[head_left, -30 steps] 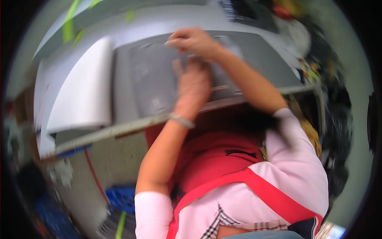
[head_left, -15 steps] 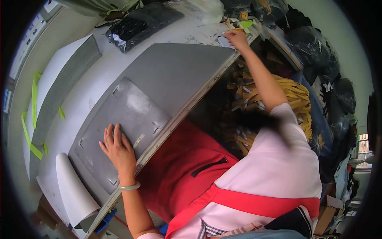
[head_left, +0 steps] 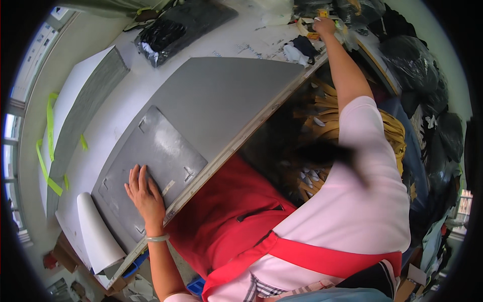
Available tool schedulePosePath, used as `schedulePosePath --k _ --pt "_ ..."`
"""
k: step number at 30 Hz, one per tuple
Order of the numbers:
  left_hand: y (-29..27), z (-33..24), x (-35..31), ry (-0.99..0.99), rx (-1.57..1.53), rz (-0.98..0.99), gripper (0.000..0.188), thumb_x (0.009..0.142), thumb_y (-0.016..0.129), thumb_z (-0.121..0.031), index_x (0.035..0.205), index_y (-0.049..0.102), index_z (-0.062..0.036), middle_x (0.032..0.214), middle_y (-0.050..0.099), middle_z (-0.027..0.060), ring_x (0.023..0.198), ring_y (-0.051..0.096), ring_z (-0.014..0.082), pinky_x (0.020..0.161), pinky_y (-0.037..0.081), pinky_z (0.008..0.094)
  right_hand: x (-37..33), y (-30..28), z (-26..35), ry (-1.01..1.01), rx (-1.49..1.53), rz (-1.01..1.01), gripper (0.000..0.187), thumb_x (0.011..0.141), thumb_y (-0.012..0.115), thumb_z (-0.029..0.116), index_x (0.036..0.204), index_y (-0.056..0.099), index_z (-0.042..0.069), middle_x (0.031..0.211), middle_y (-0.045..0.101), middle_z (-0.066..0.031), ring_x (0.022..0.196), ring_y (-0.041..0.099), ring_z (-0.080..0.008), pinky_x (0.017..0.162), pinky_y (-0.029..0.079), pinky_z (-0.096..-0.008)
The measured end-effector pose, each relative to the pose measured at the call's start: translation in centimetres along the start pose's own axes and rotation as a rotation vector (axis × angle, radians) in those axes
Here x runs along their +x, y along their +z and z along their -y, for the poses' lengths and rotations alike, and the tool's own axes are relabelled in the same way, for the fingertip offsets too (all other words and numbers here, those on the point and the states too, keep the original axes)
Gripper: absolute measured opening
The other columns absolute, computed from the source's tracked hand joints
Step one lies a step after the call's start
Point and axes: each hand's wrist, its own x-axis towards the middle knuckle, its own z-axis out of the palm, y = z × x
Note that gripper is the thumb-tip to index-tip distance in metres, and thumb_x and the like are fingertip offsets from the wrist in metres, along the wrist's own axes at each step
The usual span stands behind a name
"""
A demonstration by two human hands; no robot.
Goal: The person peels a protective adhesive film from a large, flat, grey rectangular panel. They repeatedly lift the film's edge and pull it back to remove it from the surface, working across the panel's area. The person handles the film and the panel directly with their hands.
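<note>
Showing black material (head_left: 166, 38) inside the plastic bag (head_left: 211, 17) on the table (head_left: 236, 44), resting a spread left hand (head_left: 146, 195) on the grey plate (head_left: 156, 143), holding a curled right hand (head_left: 325, 26) out well beyond it, grasp unclear.

You wear a pale pink short-sleeved top (head_left: 357, 201), a red apron (head_left: 216, 211) with a dark pocket slit (head_left: 259, 213), black-and-white checked trim (head_left: 265, 288) and a thin pale bangle (head_left: 157, 238).
</note>
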Motion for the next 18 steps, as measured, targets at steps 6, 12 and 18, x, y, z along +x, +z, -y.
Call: schedulePosePath --k 6,12,18 --pt "0.1 0.0 0.6 0.040 -0.056 -0.046 0.039 0.096 0.058 -0.010 0.135 0.062 -0.0115 0.144 0.056 0.0126 0.139 0.047 0.0324 0.120 0.024 0.0567 -7.6 0.4 5.9 0.044 0.776 0.308 0.035 0.102 0.067 0.032 0.124 0.068 0.006 0.088 0.068 -0.0037 0.069 0.063 -0.0104 0.063 0.053 -0.0256" --pt "0.1 0.4 -0.4 -0.017 -0.055 -0.065 0.037 0.098 0.056 -0.015 0.135 0.061 -0.0130 0.142 0.055 0.0113 0.142 0.044 0.0320 0.120 0.024 0.0598 -22.0 -0.4 24.8 -0.286 0.782 0.697 0.030 0.103 0.064 0.028 0.124 0.069 0.006 0.090 0.068 -0.0011 0.078 0.062 -0.0073 0.073 0.052 -0.0231" --pt "0.9 0.7 -0.4 -0.002 -0.109 -0.144 0.033 0.100 0.055 -0.020 0.131 0.062 -0.0127 0.140 0.057 0.0109 0.140 0.045 0.0326 0.117 0.026 0.0651 -36.9 1.1 41.3 -0.759 0.731 1.150 0.025 0.102 0.064 0.026 0.113 0.071 0.004 0.085 0.066 -0.0003 0.073 0.059 -0.0084 0.067 0.049 -0.0239"
